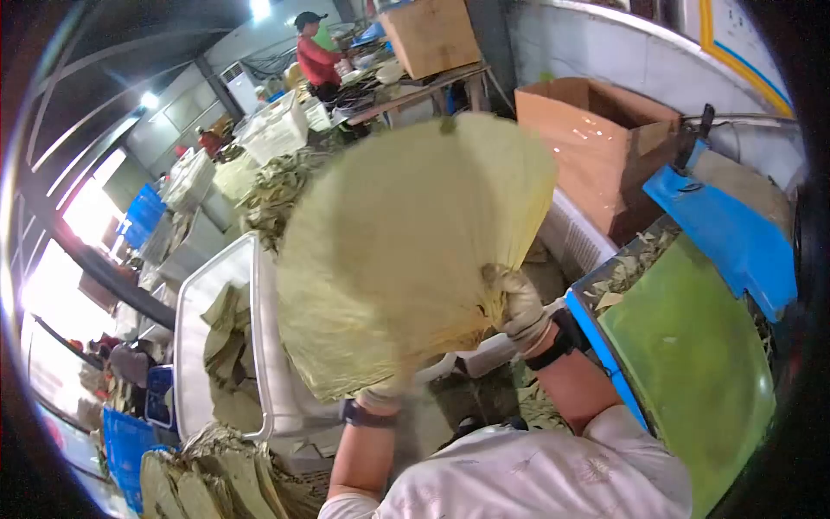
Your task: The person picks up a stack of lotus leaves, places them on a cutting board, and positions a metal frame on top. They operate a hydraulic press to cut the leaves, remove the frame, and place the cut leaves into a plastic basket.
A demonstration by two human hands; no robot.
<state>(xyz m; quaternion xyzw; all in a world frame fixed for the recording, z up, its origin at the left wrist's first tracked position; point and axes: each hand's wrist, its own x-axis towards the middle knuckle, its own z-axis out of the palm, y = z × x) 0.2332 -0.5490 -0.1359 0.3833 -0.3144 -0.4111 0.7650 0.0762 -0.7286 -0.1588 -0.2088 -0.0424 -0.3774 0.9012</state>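
Note:
A large, round, yellow-green leaf sheet (415, 225) is held up in front of me, its upper edge folding over at the right. My right hand (519, 307), in a pale glove, is closed on its lower right edge, where the sheet bunches up. My left hand (385, 394), also gloved, is at the lower edge; its fingers are smeared by motion and partly hidden behind the sheet. Dark bands circle both wrists.
A white bin (183, 346) with leaves stands at left, a leaf stack (207, 484) below it. At right are a green board (700, 363) on a blue-edged container, and a cardboard box (575, 130). A person in red (320, 60) works at a far table (406, 99).

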